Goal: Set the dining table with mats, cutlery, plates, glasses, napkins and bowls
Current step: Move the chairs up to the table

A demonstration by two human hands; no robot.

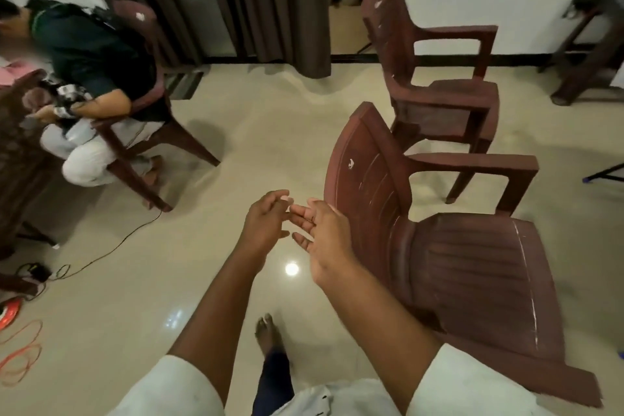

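Observation:
My left hand [265, 221] and my right hand [322, 236] are raised in front of me over the shiny cream floor, fingertips almost touching, both with fingers apart and nothing in them. No mats, cutlery, plates, glasses, napkins or bowls show in this view. The dark brown corner of a table [15, 159] sits at the far left edge, mostly out of frame.
A brown plastic armchair [449, 246] stands just right of my hands, with a second one [435, 78] behind it. A seated person [91, 78] occupies a chair at the left. Black cable [111, 246] and orange cord [20, 355] lie on the floor at left. Brown curtains [263, 0] hang behind.

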